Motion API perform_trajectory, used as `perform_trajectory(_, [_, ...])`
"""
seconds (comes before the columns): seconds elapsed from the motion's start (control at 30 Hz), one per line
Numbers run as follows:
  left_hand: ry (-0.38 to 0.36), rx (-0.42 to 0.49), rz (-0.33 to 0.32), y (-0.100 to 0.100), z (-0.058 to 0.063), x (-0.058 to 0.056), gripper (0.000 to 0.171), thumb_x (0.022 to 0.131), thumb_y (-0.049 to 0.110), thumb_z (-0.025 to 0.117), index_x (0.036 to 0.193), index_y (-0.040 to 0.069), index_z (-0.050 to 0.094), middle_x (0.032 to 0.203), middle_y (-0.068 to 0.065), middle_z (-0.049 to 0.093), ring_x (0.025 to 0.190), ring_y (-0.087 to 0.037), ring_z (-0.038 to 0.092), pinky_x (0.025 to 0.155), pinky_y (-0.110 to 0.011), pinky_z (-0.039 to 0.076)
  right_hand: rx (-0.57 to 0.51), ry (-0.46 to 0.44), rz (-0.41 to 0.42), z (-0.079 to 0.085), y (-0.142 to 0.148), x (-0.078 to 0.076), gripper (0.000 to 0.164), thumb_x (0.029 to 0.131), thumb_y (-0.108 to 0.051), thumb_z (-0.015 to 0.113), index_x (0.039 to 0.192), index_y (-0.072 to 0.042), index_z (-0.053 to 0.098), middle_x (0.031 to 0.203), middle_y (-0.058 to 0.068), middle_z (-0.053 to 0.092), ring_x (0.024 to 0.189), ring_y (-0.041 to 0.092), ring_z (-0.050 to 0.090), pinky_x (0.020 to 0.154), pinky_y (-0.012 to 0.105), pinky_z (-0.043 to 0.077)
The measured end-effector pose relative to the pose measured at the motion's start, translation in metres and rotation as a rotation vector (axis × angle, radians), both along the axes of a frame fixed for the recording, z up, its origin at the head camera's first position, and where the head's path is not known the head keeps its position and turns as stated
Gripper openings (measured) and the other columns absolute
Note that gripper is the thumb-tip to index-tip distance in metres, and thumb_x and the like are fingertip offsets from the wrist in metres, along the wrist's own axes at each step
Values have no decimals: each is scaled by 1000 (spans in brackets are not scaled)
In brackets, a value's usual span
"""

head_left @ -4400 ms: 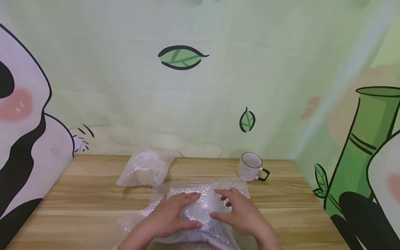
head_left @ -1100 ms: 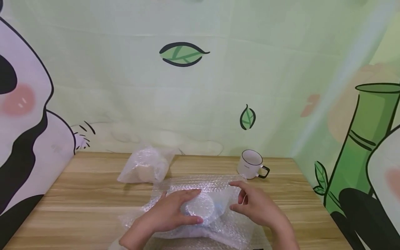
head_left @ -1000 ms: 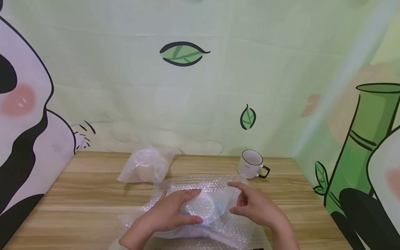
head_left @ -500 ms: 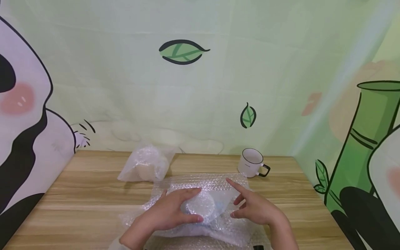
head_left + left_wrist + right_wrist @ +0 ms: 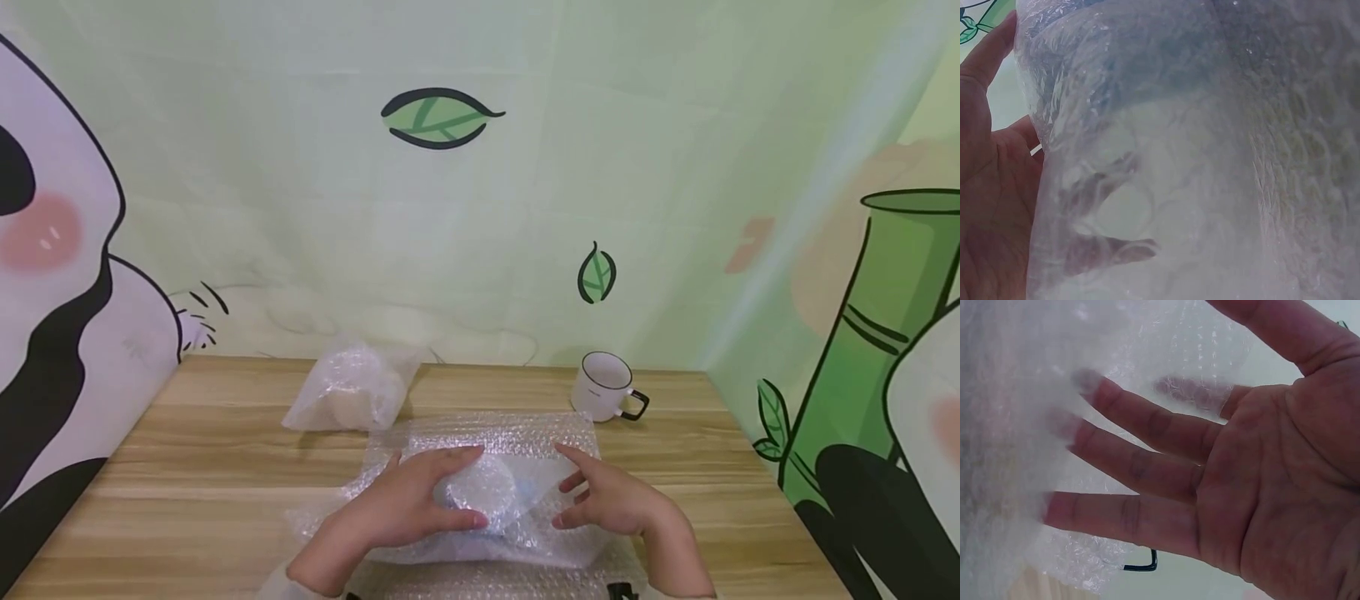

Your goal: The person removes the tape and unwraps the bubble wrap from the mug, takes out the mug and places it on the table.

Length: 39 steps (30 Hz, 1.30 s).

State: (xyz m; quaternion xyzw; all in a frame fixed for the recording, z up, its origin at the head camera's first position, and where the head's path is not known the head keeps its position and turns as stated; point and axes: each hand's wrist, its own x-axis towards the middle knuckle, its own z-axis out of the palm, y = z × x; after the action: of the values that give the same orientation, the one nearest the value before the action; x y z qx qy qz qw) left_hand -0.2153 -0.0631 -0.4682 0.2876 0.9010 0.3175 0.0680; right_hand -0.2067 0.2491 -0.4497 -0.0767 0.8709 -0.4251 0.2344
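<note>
A round, whitish thing wrapped in bubble wrap stands mid-table in the head view. What is inside the wrap is blurred; a bluish band shows through in the left wrist view. My left hand curves round its left side, thumb in front and fingers behind, and holds it. To its right, my right hand spreads its fingers beside the loose wrap. The right wrist view shows those fingers nearly straight, their tips against or behind the plastic. A larger bubble wrap sheet lies underneath on the table.
A white mug with a black rim and handle stands at the back right. Another bubble-wrapped bundle sits at the back left. The wooden table ends at a printed backdrop.
My right hand has drawn away rightward from the wrapped thing, and its pinched-looking fingers have spread. Loose wrap now reaches further right. My left hand keeps its place; the head view has dipped slightly.
</note>
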Motion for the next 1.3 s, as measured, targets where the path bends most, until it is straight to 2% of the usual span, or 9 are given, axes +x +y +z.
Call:
perform_trajectory(0.13, [-9, 7, -6, -1, 0, 0, 92, 81, 76, 69, 156, 28, 48, 157, 1, 54, 146, -30, 48, 111, -86, 14, 14, -8, -12, -3, 0, -2, 91, 82, -10, 86, 155, 4, 33, 127, 21, 66, 118, 43, 64, 93, 54, 57])
perform_trajectory(0.4, [-33, 21, -18, -3, -1, -2, 91, 81, 77, 69, 156, 30, 47, 157, 5, 52, 147, -27, 47, 112, -85, 14, 0, -27, -44, -8, 4, -4, 85, 83, -10, 85, 149, 8, 35, 122, 20, 69, 113, 35, 69, 93, 52, 57])
perform_trajectory(0.57, [-71, 35, -26, -6, 1, -3, 87, 82, 74, 70, 156, 35, 46, 158, 8, 51, 148, -24, 46, 113, -85, 11, -21, -50, -49, -11, 7, -7, 83, 84, -9, 83, 149, 7, 35, 122, 18, 70, 110, 30, 70, 87, 47, 58])
perform_trajectory(0.77, [-64, 15, -28, -7, 1, -2, 84, 85, 75, 66, 157, 36, 45, 159, 8, 50, 148, -25, 46, 112, -86, 13, -42, -82, -62, -12, 11, -9, 81, 86, -11, 83, 149, 5, 35, 123, 17, 69, 106, 25, 68, 81, 45, 57])
perform_trajectory(0.87, [-66, -8, -42, -10, 2, 0, 78, 92, 72, 60, 159, 36, 41, 161, 7, 47, 150, -26, 43, 112, -86, 13, -48, -95, -58, -11, 9, -9, 81, 87, -12, 82, 150, 3, 34, 125, 17, 68, 107, 25, 68, 80, 45, 56])
perform_trajectory(1.0, [-79, -27, -72, -13, 4, 1, 62, 104, 59, 48, 161, 35, 37, 164, 6, 43, 153, -29, 39, 111, -87, 11, -33, -74, -19, -9, 8, -5, 92, 86, -13, 83, 157, 0, 27, 124, 18, 68, 113, 30, 68, 89, 51, 56])
perform_trajectory(1.13, [-71, -38, -85, -13, 5, 2, 58, 108, 50, 46, 162, 34, 35, 165, 2, 42, 152, -32, 39, 110, -88, 12, 11, -32, 7, -3, 6, 2, 110, 83, -16, 86, 165, -6, 14, 124, 19, 68, 116, 35, 66, 101, 60, 51])
perform_trajectory(1.23, [-59, -55, -81, -13, 7, 3, 59, 107, 50, 47, 163, 33, 33, 166, 0, 41, 152, -35, 39, 109, -88, 12, 52, -2, 6, 7, 4, 8, 113, 82, -19, 86, 166, -10, 11, 124, 18, 68, 115, 35, 66, 100, 64, 50])
perform_trajectory(1.3, [-48, -68, -68, -12, 9, 5, 60, 107, 50, 47, 163, 33, 32, 166, -1, 41, 152, -36, 39, 109, -88, 11, 68, 26, 17, 15, 2, 11, 108, 84, -20, 85, 166, -10, 16, 123, 17, 68, 112, 33, 67, 96, 60, 52])
